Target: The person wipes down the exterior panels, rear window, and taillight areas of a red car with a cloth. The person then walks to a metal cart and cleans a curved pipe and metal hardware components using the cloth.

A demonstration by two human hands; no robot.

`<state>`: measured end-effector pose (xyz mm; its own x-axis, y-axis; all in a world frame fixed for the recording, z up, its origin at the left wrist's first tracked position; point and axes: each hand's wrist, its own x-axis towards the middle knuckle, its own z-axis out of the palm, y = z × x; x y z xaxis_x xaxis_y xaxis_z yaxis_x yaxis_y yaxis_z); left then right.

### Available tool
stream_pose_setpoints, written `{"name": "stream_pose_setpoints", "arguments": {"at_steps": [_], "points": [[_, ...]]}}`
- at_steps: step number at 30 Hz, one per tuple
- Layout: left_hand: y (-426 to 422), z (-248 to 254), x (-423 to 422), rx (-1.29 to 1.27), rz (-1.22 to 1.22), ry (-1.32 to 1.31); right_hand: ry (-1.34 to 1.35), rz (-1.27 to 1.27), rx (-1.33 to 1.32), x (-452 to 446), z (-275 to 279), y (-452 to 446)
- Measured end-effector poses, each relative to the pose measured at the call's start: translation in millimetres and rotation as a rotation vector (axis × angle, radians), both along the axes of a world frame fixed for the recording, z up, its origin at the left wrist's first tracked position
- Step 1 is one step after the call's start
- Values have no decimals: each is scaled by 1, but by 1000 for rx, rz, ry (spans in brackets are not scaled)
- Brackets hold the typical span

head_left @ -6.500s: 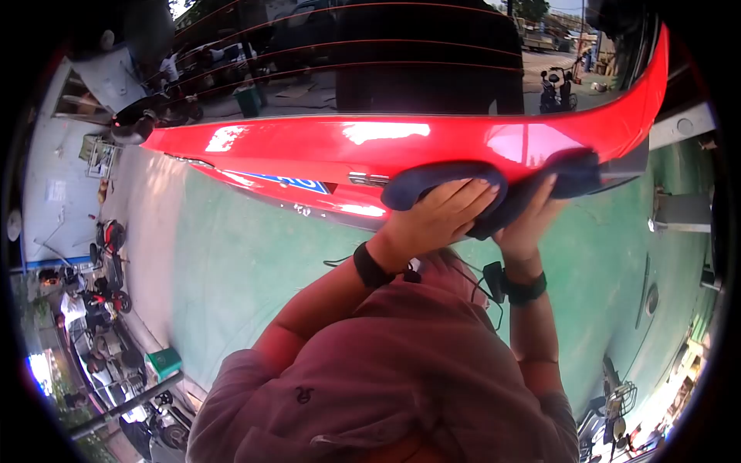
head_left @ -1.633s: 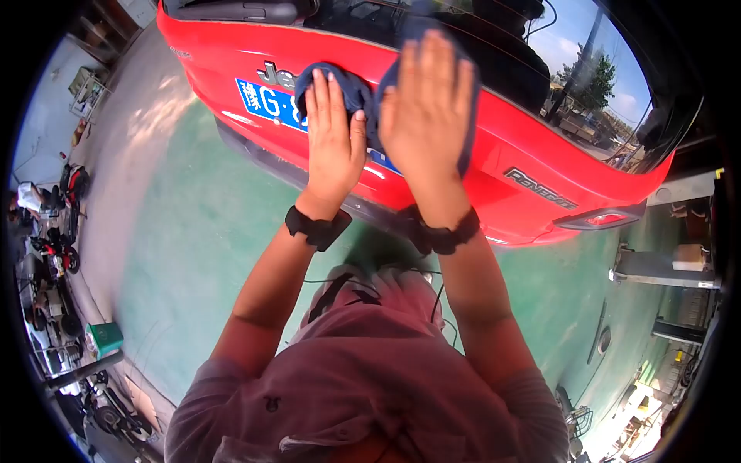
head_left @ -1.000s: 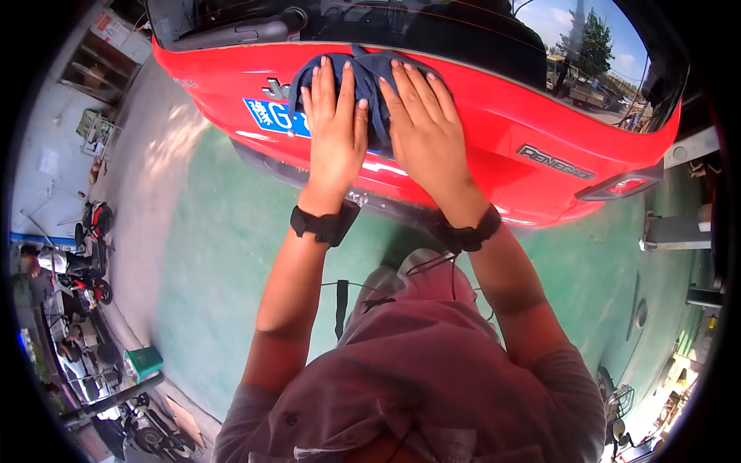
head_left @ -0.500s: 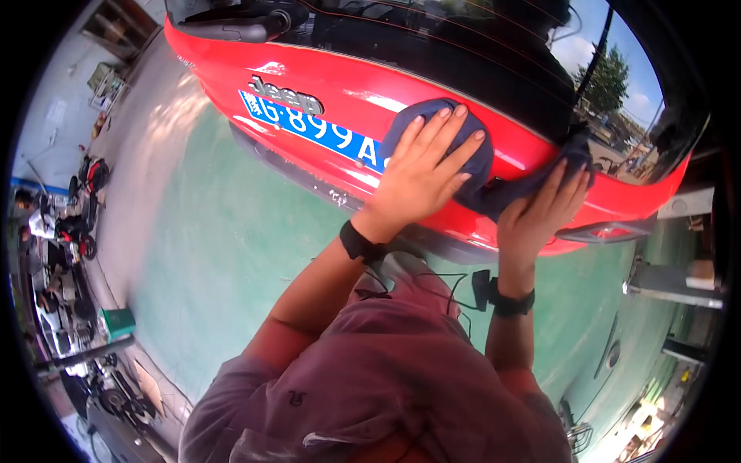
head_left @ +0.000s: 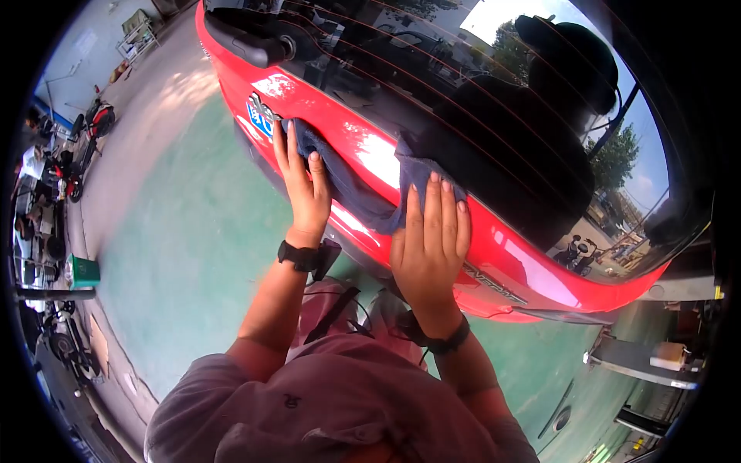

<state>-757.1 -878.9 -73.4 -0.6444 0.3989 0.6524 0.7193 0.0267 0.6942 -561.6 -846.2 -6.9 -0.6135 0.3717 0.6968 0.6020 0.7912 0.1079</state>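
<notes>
A dark blue cloth point(head_left: 356, 193) lies stretched along the red tailgate point(head_left: 351, 123) of a car. My left hand point(head_left: 306, 189) presses its left end over the number plate point(head_left: 259, 123), most of which is hidden. Close above those fingers is the chrome badge point(head_left: 265, 106). My right hand point(head_left: 431, 251) rests on the right end of the cloth, just under the rear window point(head_left: 463, 116). Both hands are open, their fingers stretched out over the fabric. Part of the cloth bridges the space between them.
A rear wiper point(head_left: 243, 37) sits at the upper left of the window. Raised lettering point(head_left: 495, 284) lies right of my right hand. Motorcycles point(head_left: 96, 119) and a green bin point(head_left: 82, 272) stand at left on the floor point(head_left: 177, 255). A metal lift arm point(head_left: 641, 359) is at right.
Both hands have moved left along the tailgate with the cloth. The plate, largely readable before, is now mostly covered. More of the rear window shows.
</notes>
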Motion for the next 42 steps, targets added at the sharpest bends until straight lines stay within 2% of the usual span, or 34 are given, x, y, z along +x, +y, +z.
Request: {"name": "stream_pose_setpoints", "arguments": {"at_steps": [5,9,12,13,17,18,21,23,28,32,33,36,37,39,41,42], "points": [[8,-27,-28,28,-32,-95,19,-24,16,-32,0,2],[16,-8,-71,76,-52,58,25,-128,-7,-78,2,1],[14,16,-117,26,-154,121,21,-161,-142,-127,22,1],[17,18,-133,88,-196,76,46,-144,-185,-145,28,5],[16,24,-171,120,-262,51,148,4,-19,-214,56,34],[12,26,-175,50,-174,142,148,24,-28,-222,59,37],[12,20,-179,158,-127,113,157,84,-84,-221,64,43],[19,24,-188,214,-174,130,75,14,-16,-209,72,47],[23,61,-178,127,-317,313,-12,-240,199,-216,127,47],[4,49,-161,-48,-406,348,-272,82,219,-232,144,76],[3,47,-159,-67,-417,353,-342,126,183,-234,143,77],[23,57,-177,-61,-246,278,-374,28,170,-216,147,64],[30,67,-189,-86,-256,307,-359,-36,142,-208,143,54],[36,76,-189,-78,-270,310,-260,-215,56,-198,120,34],[38,78,-183,-73,-256,328,-227,-344,45,-196,73,24],[34,75,-177,-97,-330,364,-249,-343,-1,-196,57,15]]}}
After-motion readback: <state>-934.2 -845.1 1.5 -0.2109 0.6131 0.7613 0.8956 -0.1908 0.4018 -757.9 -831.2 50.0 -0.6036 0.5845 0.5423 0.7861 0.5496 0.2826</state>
